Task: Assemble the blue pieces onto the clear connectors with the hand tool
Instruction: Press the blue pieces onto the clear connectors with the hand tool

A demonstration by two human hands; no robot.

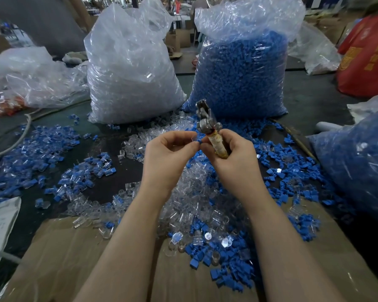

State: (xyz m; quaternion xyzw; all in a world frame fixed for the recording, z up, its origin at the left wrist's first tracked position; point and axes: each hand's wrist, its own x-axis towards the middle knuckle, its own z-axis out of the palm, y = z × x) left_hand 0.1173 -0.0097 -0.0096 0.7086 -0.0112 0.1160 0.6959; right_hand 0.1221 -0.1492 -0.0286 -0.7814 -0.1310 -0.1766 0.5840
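Left hand (169, 149) pinches a small blue piece (199, 142) at its fingertips; right hand (231, 153) grips the hand tool (207, 129) upright, metal head up; loose clear connectors (190, 192) heaped on the desk (109, 175) below

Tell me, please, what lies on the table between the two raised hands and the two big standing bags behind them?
In the head view, loose clear connectors and scattered blue pieces cover the table there, and the hand tool held by the right hand rises across that stretch.
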